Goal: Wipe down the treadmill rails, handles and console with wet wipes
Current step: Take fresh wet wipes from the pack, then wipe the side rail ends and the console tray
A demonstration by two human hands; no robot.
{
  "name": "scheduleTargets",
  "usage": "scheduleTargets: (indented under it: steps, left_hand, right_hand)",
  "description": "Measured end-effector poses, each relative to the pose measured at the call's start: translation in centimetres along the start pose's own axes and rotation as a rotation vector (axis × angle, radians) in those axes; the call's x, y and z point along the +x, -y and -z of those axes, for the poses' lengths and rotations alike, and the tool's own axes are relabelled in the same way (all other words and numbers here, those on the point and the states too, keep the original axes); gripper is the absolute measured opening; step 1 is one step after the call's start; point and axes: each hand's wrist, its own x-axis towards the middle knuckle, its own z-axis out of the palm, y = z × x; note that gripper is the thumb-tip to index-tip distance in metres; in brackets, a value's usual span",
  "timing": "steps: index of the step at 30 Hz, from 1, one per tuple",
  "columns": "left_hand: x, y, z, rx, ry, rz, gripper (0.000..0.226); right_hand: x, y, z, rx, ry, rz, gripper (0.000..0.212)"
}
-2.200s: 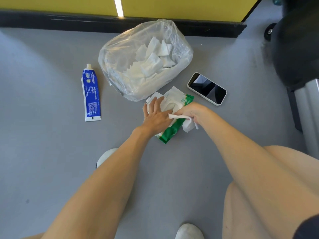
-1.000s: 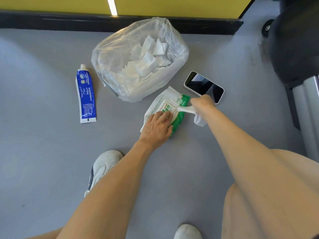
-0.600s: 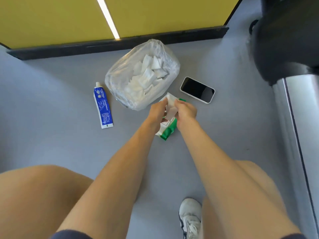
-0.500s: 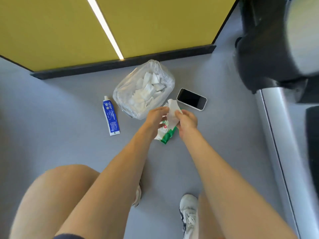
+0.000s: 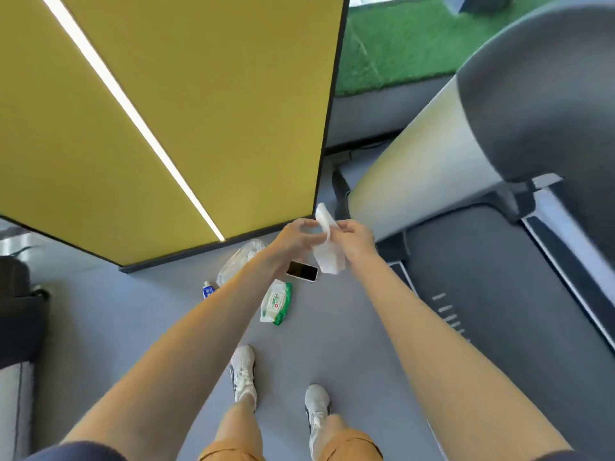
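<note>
A white wet wipe (image 5: 327, 251) hangs between my two hands, held up in front of me. My left hand (image 5: 294, 236) pinches its upper left edge and my right hand (image 5: 354, 239) grips its right side. The green and white wipe pack (image 5: 276, 302) lies on the grey floor below my hands. The treadmill stands to my right, with its silver upright (image 5: 406, 161), dark console housing (image 5: 539, 94) and black belt (image 5: 499, 294).
A phone (image 5: 302, 270) lies face up on the floor beside a clear bag of used wipes (image 5: 238, 262) and a blue tube (image 5: 209, 289). A yellow wall panel (image 5: 166, 111) fills the left. My white shoes (image 5: 244, 377) stand on the floor below.
I have risen from a crouch to standing. Both hands lifted the wipe away from the pack, which stays on the floor. The treadmill has come into view on the right.
</note>
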Motion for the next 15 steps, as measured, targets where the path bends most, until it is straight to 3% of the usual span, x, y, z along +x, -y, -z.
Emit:
scheduleTargets:
  steps: [1,4,8,11,15]
  left_hand:
    - [-1.5,-2.1,-0.7,0.001,0.023,-0.028,0.044]
    - [-5.9,-8.6,-3.0,-0.005,0.105,-0.111,0.005]
    - [-10.2,-15.6,-6.0,0.046,0.157,-0.268,0.008]
    - [-13.1,-18.3,-8.7,0.062,0.273,-0.311,0.037]
    - [-17.5,-18.7,-12.9,0.140,0.428,-0.399,0.021]
  right_hand:
    - [-1.9,1.9,1.8,0.019,-0.002,0.033,0.019]
    - [-7.0,6.6,6.6,0.025,-0.051,0.123,0.021]
    - [-13.3,10.6,12.2,0.117,-0.126,0.234,0.013]
    - [-17.7,11.3,15.1,0.127,-0.222,0.301,0.007]
    - [-23.4,10.0,18.5,0.248,-0.341,0.265,0.011]
